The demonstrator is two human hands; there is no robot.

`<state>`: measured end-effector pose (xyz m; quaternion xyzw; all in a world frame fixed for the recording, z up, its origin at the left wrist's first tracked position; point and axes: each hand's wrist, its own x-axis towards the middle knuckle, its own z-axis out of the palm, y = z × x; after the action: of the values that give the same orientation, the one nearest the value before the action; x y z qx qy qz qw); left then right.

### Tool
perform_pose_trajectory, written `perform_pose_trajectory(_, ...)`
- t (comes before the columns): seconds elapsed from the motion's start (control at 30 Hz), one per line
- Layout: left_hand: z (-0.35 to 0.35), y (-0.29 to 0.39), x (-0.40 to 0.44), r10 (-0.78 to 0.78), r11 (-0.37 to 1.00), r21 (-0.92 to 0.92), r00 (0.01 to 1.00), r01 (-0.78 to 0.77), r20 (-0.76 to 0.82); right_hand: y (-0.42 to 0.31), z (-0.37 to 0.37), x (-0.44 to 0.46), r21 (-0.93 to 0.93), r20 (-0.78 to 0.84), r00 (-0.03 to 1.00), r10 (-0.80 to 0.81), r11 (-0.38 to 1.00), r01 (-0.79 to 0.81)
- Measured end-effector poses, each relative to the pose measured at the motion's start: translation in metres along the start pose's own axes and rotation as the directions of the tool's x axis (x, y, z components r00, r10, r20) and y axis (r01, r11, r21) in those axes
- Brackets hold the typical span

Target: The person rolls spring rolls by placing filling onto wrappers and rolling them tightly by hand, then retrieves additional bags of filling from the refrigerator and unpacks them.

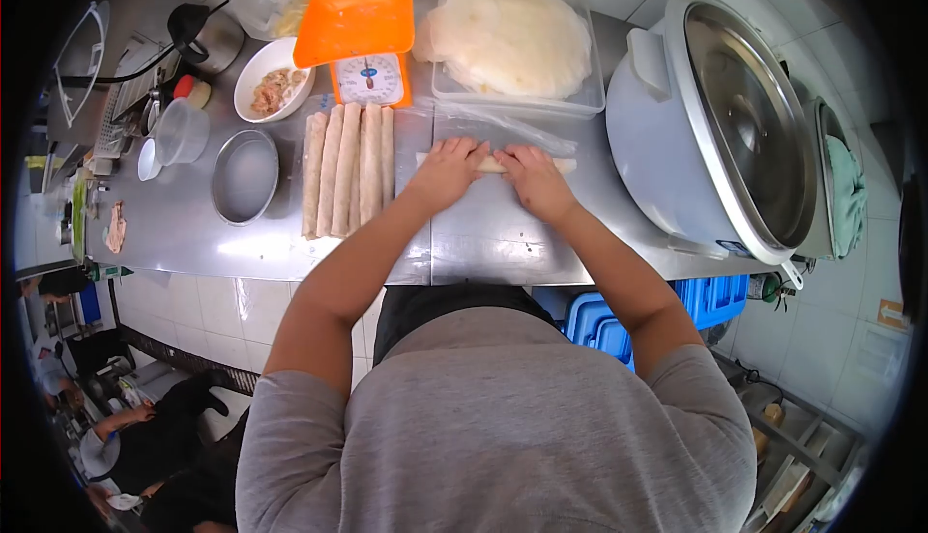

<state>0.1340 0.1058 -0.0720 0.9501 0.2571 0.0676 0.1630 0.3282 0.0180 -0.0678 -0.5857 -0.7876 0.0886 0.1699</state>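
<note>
On the steel table in front of me lies a long pale spring roll [493,163], partly hidden under my fingers. My left hand [449,173] curls over its left part and my right hand [534,180] over its right part, thumbs close together near the middle. Just beyond the fingers is a clear plastic sheet [512,129]. Several finished-looking spring rolls [348,171] lie side by side to the left of my left hand. A stack of thin round wrappers [507,40] fills a clear plastic tray [592,74] behind my hands.
An orange kitchen scale [353,21] and a bowl of filling [275,84] stand back left, with a round metal pan [245,177] nearer. A large lidded pot [657,127] occupies the right side. Blue bins [710,301] sit below; other people [145,436] are at lower left.
</note>
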Motion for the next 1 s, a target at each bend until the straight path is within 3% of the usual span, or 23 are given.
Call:
perform_pose_trajectory(0.03,-0.009,-0.009,0.007,-0.034,0.996,-0.076,0.992,0.043,0.119,0.006,-0.004,0.005,-0.014,0.010,1.000,-0.018,1.000,0.018)
perform_pose_trajectory(0.1,-0.032,-0.030,0.016,-0.071,0.967,-0.205,0.934,0.150,0.350,0.015,-0.015,0.013,0.393,0.217,0.955,0.202,0.878,-0.275)
perform_pose_trajectory(0.13,-0.057,-0.034,0.013,-0.105,0.867,-0.425,0.929,0.261,0.356,0.018,-0.022,0.018,0.543,0.345,0.900,0.265,0.726,-0.422)
perform_pose_trajectory(0.2,-0.112,-0.033,0.005,-0.149,0.503,-0.765,0.912,0.403,0.382,0.007,-0.050,0.023,0.727,0.460,0.864,0.203,0.472,-0.498)
perform_pose_trajectory(0.27,-0.129,-0.021,-0.005,-0.129,0.096,-0.991,0.988,0.098,0.086,-0.011,-0.075,0.023,0.823,0.520,0.847,0.115,0.197,-0.532)
perform_pose_trajectory(0.3,-0.136,-0.013,-0.012,-0.162,-0.121,-0.989,0.985,-0.084,-0.064,-0.023,-0.082,0.023,0.844,0.529,0.846,0.070,0.065,-0.533)
perform_pose_trajectory(0.33,-0.146,0.004,-0.014,-0.214,-0.183,-0.975,0.973,-0.124,-0.083,-0.036,-0.088,0.024,0.843,0.535,0.844,0.020,-0.067,-0.533)
perform_pose_trajectory(0.4,-0.161,0.052,-0.004,-0.322,-0.299,-0.929,0.939,-0.219,-0.118,-0.064,-0.100,0.030,0.881,0.472,0.881,0.025,0.013,-0.473)
perform_pose_trajectory(0.43,-0.160,0.061,-0.004,-0.323,-0.258,-0.937,0.935,-0.234,-0.145,-0.074,-0.106,0.032,0.896,0.440,0.898,0.027,0.053,-0.441)
perform_pose_trajectory(0.53,-0.162,0.088,-0.007,-0.298,-0.113,-0.956,0.927,-0.271,-0.227,-0.089,-0.118,0.030,0.941,0.238,0.936,0.260,0.175,-0.288)
perform_pose_trajectory(0.6,-0.172,0.112,-0.011,-0.239,0.023,-0.958,0.929,-0.286,-0.283,-0.086,-0.120,0.022,0.941,0.289,0.947,0.139,0.139,-0.308)
perform_pose_trajectory(0.63,-0.169,0.122,-0.008,-0.373,0.089,-0.933,0.857,-0.349,-0.356,-0.086,-0.122,0.019,0.940,0.311,0.947,0.078,0.121,-0.319)
perform_pose_trajectory(0.73,-0.171,0.120,-0.010,-0.450,-0.104,-0.939,0.857,-0.328,-0.250,-0.099,-0.132,0.009,0.939,-0.015,0.990,0.143,0.341,-0.035)
perform_pose_trajectory(0.77,-0.174,0.121,-0.012,-0.462,-0.034,-0.947,0.845,-0.320,-0.269,-0.102,-0.143,0.010,0.862,-0.236,0.957,0.167,0.491,0.127)
perform_pose_trajectory(0.83,-0.182,0.128,-0.016,-0.480,0.100,-0.952,0.824,-0.289,-0.300,-0.110,-0.172,0.009,0.561,-0.634,0.766,0.109,0.747,0.358)
perform_pose_trajectory(0.93,-0.173,0.136,-0.017,-0.464,0.221,-0.940,0.820,-0.258,-0.335,-0.129,-0.193,0.005,0.029,-0.596,0.758,-0.264,0.937,0.349)
perform_pose_trajectory(1.0,-0.166,0.135,-0.019,-0.446,0.326,-0.921,0.825,-0.211,-0.347,-0.128,-0.183,0.006,-0.001,-0.604,0.753,-0.262,0.945,0.328)
